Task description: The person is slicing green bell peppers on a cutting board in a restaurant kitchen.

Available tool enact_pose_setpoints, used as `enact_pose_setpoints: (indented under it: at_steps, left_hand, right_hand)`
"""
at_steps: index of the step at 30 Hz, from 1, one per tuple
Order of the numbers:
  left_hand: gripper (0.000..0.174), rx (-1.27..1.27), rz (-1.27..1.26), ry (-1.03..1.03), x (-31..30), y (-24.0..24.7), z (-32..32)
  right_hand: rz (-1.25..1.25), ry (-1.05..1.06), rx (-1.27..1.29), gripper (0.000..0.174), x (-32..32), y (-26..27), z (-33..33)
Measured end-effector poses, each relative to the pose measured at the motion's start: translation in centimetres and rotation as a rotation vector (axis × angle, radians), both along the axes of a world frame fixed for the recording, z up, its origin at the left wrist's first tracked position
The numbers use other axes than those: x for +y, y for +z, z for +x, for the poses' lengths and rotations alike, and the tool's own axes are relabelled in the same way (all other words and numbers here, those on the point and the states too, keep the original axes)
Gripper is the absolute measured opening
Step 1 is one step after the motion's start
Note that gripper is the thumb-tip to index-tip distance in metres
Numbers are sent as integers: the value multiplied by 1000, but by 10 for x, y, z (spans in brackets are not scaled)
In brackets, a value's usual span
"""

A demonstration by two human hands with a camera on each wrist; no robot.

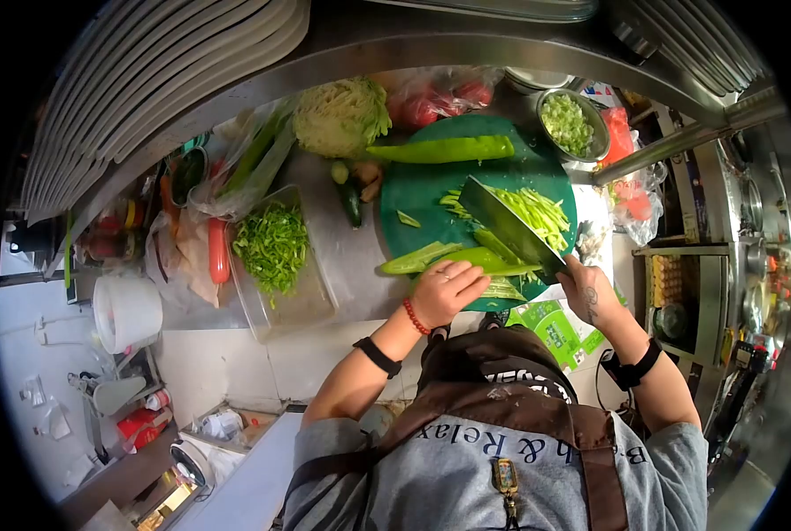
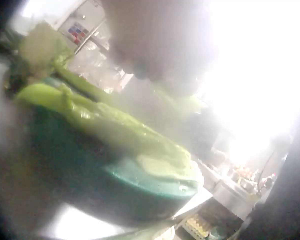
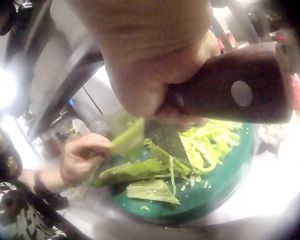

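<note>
On the round green cutting board (image 1: 422, 208) (image 3: 230, 185) lie sliced green pepper strips (image 1: 541, 212) (image 3: 205, 150) and larger pepper pieces (image 1: 413, 259) (image 3: 152, 192). The left hand (image 1: 448, 292) (image 3: 82, 157) pinches a green pepper piece (image 1: 482, 258) (image 3: 130, 139) at the board's near edge; in the left wrist view that hand (image 2: 155, 40) is a blur above the peppers (image 2: 125, 130). Gripped by its dark wooden handle (image 3: 215, 87) in the right hand (image 1: 590, 294) (image 3: 155, 65), a wide cleaver (image 1: 512, 223) slants across the board between strips and pieces. A whole long pepper (image 1: 448, 149) lies at the back.
Left of the board stands a clear tray (image 1: 317, 288) with cut greens (image 1: 271, 248). A cabbage (image 1: 338, 117) and bagged red vegetables (image 1: 439, 96) are behind. A metal bowl of chopped greens (image 1: 568, 124) sits back right. A metal shelf edge (image 1: 466, 58) crosses above.
</note>
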State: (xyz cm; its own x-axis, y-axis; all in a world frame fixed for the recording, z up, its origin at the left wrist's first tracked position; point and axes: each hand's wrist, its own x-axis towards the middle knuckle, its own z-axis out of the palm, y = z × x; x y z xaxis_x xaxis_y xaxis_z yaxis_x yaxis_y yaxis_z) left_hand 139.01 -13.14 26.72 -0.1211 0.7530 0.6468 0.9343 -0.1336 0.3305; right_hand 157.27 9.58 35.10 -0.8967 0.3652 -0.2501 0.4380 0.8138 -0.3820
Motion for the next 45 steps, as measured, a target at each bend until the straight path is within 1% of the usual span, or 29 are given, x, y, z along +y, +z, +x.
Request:
enact_pose_setpoints:
  at_steps: [2,5,6,9,13,15,17,19,21,22,23,25,26,29,30,31,33,34,36,38,39,40,41,43,44,45]
  left_hand:
    - [26,41,74,129,0,9,-3]
    - [27,33,-172,64,-5,-16,-4]
    - [26,19,-231,91,-4,-23,-1]
    - [23,-8,-217,156,-1,-35,8]
    - [18,-110,-203,14,7,-45,-1]
    - [16,-198,-152,-43,11,-62,-4]
    - [16,-221,-103,-45,13,-63,-2]
    - [15,-234,-94,-42,16,-60,-9]
    - [14,-271,-142,-63,14,-56,-8]
    - [9,-287,-206,-56,12,-58,-8]
    - [8,-275,-222,-43,10,-61,-5]
    - [6,-237,-242,-9,12,-63,-4]
    - [6,-245,-266,13,12,-65,-3]
    - [6,-282,-123,-24,17,-64,-6]
    - [8,-262,-188,-19,14,-61,-6]
    - [8,-249,-208,-1,14,-64,-4]
    - [8,-232,-249,51,12,-70,0]
    - [9,-216,-200,41,13,-63,0]
    - [8,-236,-196,30,14,-60,-1]
    - [8,-231,-175,35,17,-57,-5]
    - [8,-228,-161,40,18,-55,-5]
    - [8,-229,-148,40,17,-55,-1]
    - [8,-214,-161,54,19,-55,-1]
    - [8,-188,-189,93,20,-55,1]
    - [8,-205,-218,77,21,-56,0]
    - [7,-233,-190,55,23,-58,0]
  right_hand:
    - [5,-37,-7,16,-2,-3,1]
    - [-31,-18,53,16,0,-12,6]
    - [-24,-17,58,15,-3,-8,5]
    - [-17,0,40,14,-13,12,5]
    - [42,82,-170,16,-22,16,7]
    - [108,128,-270,13,-28,-9,5]
    - [94,115,-219,14,-25,-58,9]
    - [81,171,-199,16,-18,-44,-6]
    - [69,209,-242,15,-18,-5,-16]
    - [90,207,-291,14,-26,19,-19]
    - [113,207,-328,14,-30,12,-10]
    - [173,212,-389,14,-34,-27,6]
    - [128,183,-261,14,-35,-50,10]
    - [98,192,-215,13,-21,-43,-11]
    - [80,239,-124,11,-18,-25,-14]
    - [103,256,-154,12,-20,-9,-14]
    - [119,214,-216,13,-34,10,-6]
    - [135,193,-225,15,-37,-6,0]
    - [133,160,-223,18,-32,-64,6]
    - [105,184,-159,18,-18,-50,-14]
    - [81,194,-132,17,-15,-36,-20]
    - [82,203,-113,17,-19,-10,-25]
    - [109,209,-170,17,-20,-1,-24]
    - [86,162,-234,17,-25,-11,-12]
    - [93,142,-213,17,-26,-36,-7]
    - [102,121,-188,18,-32,-44,-11]
